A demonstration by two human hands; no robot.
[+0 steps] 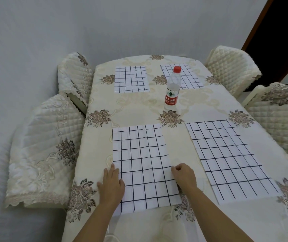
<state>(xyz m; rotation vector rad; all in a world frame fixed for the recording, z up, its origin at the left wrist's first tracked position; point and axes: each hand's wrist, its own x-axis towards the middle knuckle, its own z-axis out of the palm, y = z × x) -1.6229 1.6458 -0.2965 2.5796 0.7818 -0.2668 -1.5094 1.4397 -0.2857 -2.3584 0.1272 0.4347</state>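
Observation:
A white placemat with a dark grid (143, 165) lies flat on the near left part of the table (97, 151). My left hand (111, 184) rests flat on the placemat's left edge, fingers straight. At the placemat's right edge my right hand (185, 175) has its fingers curled and pinches the cloth. A second grid placemat (227, 158) lies to the right. Two more grid placemats sit at the far end, one far left (131, 79) and one far right (188, 77).
A clear water bottle (172, 88) with a red cap and red label stands upright near the table's middle, partly in front of the far right placemat. Quilted cream chairs flank the table, left (41, 147) and right (279, 119). A floral cream tablecloth covers the table.

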